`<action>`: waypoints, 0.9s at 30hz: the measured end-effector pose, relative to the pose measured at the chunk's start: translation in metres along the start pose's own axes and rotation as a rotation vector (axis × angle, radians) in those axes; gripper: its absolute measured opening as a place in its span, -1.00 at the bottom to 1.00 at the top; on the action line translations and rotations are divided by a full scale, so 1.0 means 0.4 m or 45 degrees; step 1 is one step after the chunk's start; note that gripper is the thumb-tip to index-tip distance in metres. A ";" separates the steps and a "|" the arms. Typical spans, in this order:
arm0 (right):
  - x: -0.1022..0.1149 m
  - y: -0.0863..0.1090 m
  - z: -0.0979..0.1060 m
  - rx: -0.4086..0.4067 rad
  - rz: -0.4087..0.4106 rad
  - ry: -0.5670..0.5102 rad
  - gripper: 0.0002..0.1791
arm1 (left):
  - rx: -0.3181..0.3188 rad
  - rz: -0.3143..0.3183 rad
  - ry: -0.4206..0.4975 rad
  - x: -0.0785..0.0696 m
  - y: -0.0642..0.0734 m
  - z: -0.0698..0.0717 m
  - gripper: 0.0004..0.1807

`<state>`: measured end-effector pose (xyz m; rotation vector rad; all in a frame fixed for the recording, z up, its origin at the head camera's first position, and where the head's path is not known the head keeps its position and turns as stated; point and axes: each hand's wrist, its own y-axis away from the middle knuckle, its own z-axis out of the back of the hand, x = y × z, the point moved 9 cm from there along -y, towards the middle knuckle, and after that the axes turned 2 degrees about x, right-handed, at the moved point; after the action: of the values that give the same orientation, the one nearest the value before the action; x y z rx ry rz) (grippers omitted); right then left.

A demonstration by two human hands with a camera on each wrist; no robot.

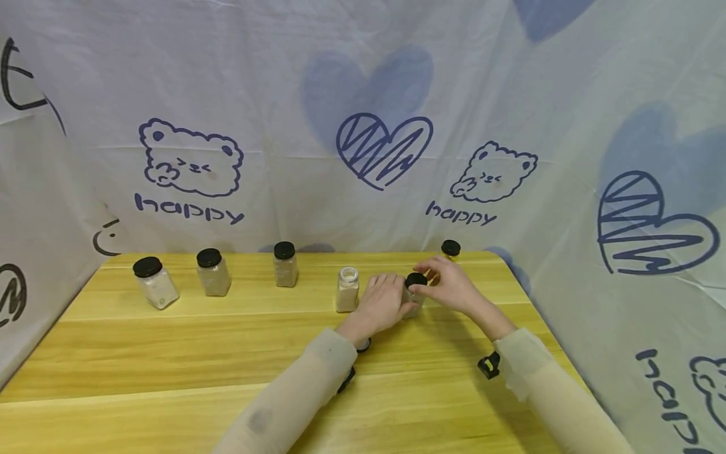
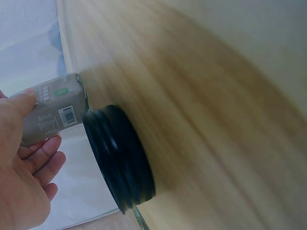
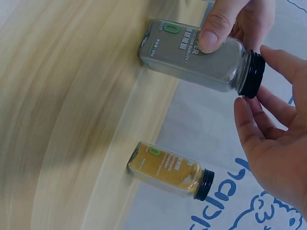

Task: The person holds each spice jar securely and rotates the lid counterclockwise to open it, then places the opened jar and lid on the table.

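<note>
My left hand point(image 1: 381, 302) grips the body of a square glass spice jar point(image 3: 165, 50) filled with grey powder, which stands upright on the table. The thumb and fingers of my right hand point(image 1: 450, 287) pinch the rim of that jar's black screw lid point(image 3: 253, 74), which sits on its neck. Just left of my left hand is a lidless jar point(image 1: 347, 293) of pale powder, its mouth bare. A loose black lid point(image 2: 120, 158) lies on the table under my left wrist, mostly hidden in the head view.
Behind my right hand stands a yellow-powder jar point(image 3: 165, 167) with a black lid. Three capped jars are spread to the left: one at far left point(image 1: 155, 284), a second point(image 1: 212, 274) and a third point(image 1: 285, 265). A printed cloth point(image 1: 283, 126) hangs behind the wooden table point(image 1: 170, 366).
</note>
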<state>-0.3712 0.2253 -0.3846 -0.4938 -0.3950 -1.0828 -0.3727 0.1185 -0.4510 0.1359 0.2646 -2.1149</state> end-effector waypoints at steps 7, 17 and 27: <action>0.013 0.001 -0.007 0.054 0.063 0.012 -0.60 | 0.002 0.001 0.002 -0.001 0.001 0.000 -0.41; 0.021 -0.001 -0.017 0.128 0.106 0.009 -0.52 | 0.004 0.001 -0.015 0.000 0.001 -0.001 -0.41; 0.018 -0.004 -0.002 0.025 0.033 0.016 -0.57 | -0.018 -0.016 -0.013 -0.001 0.001 0.002 -0.42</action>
<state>-0.3695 0.2192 -0.3812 -0.4733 -0.3873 -1.0554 -0.3721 0.1181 -0.4501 0.1155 0.2746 -2.1250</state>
